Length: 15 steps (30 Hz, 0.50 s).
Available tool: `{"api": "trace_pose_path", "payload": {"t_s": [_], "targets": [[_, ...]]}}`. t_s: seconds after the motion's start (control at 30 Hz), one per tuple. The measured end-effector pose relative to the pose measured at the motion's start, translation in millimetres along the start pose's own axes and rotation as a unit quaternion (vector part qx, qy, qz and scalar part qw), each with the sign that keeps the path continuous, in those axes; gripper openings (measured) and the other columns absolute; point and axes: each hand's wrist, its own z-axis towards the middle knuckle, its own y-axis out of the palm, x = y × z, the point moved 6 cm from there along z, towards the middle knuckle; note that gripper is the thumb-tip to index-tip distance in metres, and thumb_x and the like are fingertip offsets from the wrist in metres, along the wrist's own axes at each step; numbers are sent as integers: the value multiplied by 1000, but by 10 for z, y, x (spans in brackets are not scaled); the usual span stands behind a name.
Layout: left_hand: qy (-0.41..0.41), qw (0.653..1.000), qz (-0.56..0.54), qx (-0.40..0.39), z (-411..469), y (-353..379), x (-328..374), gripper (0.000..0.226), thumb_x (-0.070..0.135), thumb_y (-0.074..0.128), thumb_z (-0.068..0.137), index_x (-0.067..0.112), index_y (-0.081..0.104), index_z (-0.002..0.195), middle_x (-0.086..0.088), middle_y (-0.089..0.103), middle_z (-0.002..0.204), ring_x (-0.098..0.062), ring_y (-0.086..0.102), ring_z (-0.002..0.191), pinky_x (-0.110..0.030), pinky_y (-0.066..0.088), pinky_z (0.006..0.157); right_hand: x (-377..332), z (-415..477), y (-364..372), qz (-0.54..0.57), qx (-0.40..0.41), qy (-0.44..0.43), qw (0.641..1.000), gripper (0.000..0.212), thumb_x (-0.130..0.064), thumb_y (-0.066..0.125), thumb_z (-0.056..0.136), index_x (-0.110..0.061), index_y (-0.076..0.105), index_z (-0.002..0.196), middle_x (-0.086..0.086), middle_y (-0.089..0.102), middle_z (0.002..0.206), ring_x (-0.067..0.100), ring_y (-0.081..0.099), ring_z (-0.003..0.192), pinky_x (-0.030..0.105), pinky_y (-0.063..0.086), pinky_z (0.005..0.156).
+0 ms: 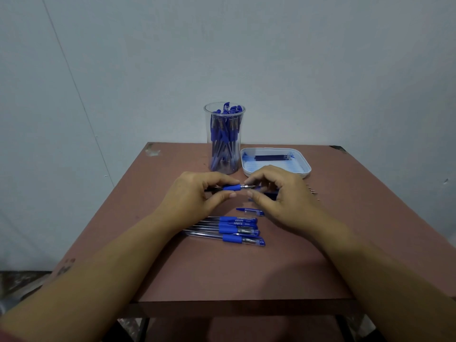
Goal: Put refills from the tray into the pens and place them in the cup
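Pen (232, 187) in hand should feel light, thin and stiff, and your left hand (197, 193) pinches its soft blue rubber part, a good spot that should not slip, while your right hand (278, 193) pinches the smooth little metal tip above the middle of the brown table (222, 272). A loose cap (250, 211) lies at five o'clock from it and more clear pens (232, 229) at six. The see-through cup (208, 129), full of pens, stands at twelve, and the white tray (291, 166) of thin dark refills (272, 157) at one.
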Motion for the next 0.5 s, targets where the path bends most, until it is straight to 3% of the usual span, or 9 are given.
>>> {"api": "trace_pose_path", "payload": {"t_s": [0.13, 0.2, 0.3, 0.4, 0.5], "targets": [[9, 1000, 14, 1, 4, -12, 4, 25, 30, 75, 85, 26, 74, 109, 16, 74, 98, 3, 68, 87, -28, 58, 75, 23, -9, -10, 8, 7, 21, 1000, 15, -32, 70, 87, -25, 68, 101, -13, 65, 88, 10, 59, 79, 14, 47, 68], [12, 1000, 22, 1, 0, -15, 3, 24, 34, 75, 85, 29, 74, 109, 16, 74, 97, 4, 67, 85, -28, 58, 73, 20, 4, -3, -2, 8, 14, 1000, 9, -28, 69, 88, -25, 70, 97, -13, 66, 85, 8, 60, 77, 12, 45, 66], [11, 999, 33, -5, 3, -12, -20, 30, 46, 66, 85, 30, 73, 109, 17, 74, 98, 2, 67, 84, -30, 57, 72, 4, 10, -3, -22, 8, -1, 1000, 17, -22, 75, 84, -24, 70, 100, -12, 66, 89, 9, 60, 80, 15, 48, 69], [10, 999, 32, -11, 8, -7, -41, 33, 49, 63, 86, 30, 73, 111, 16, 74, 100, -1, 68, 86, -33, 57, 73, 17, -8, -21, 2, 14, 24, 1000, 24, -29, 76, 82, -29, 67, 105, -17, 62, 85, 7, 57, 77, 16, 48, 68], [17, 999, 38, -11, 4, -4, -21, 32, 49, 62, 86, 32, 73, 110, 16, 74, 97, -2, 69, 82, -34, 58, 70, 45, 6, 9, 12, 6, 31, 999, 16, -32, 69, 87, -26, 71, 102, -15, 66, 81, 4, 59, 72, 13, 45, 64]]}}
